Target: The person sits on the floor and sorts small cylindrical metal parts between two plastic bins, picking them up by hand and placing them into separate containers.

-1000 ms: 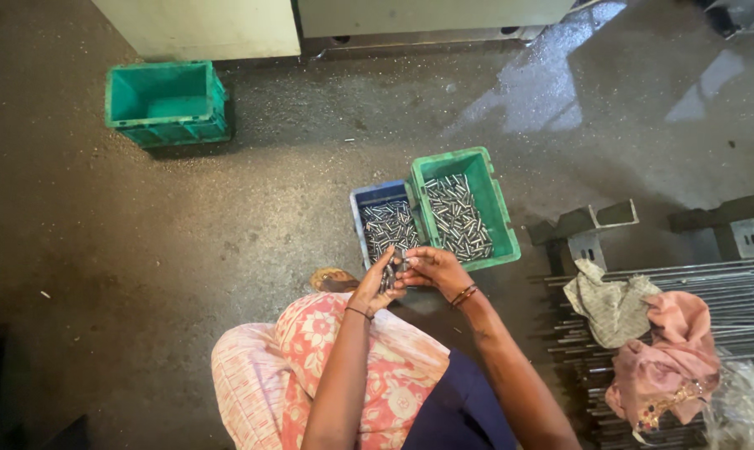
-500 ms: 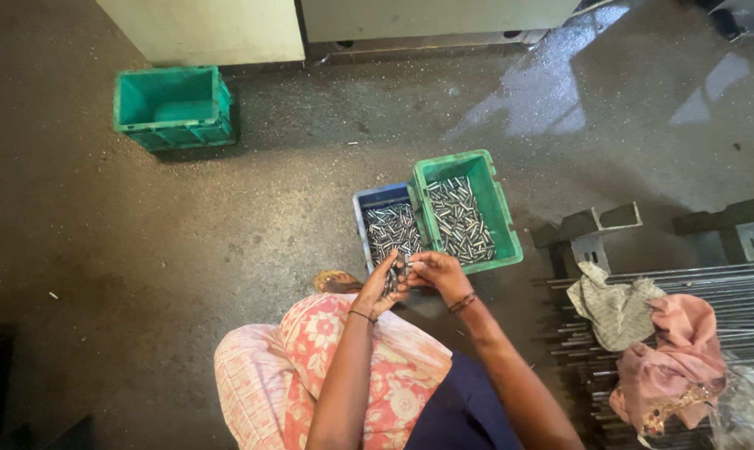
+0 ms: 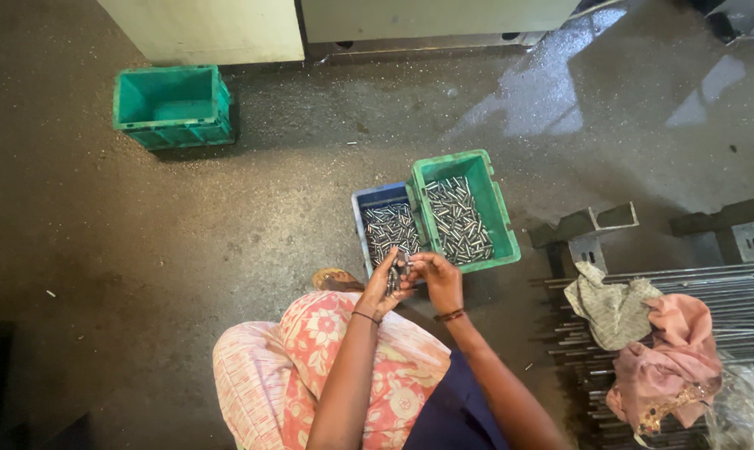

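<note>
Hardly anything shifts since a moment ago — both hands stay together at the near edge of the blue tray (image 3: 375,200). Left hand (image 3: 380,292) and right hand (image 3: 437,279) curl shut around a few small metal pins (image 3: 396,273). Working low over the tray would catch drops; the green tray (image 3: 500,218) sits alongside, touching.

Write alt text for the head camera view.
Two hands, left hand and right hand, hold small metal pins together over a blue bin of pins. A green bin of pins sits beside it on the floor.
</note>
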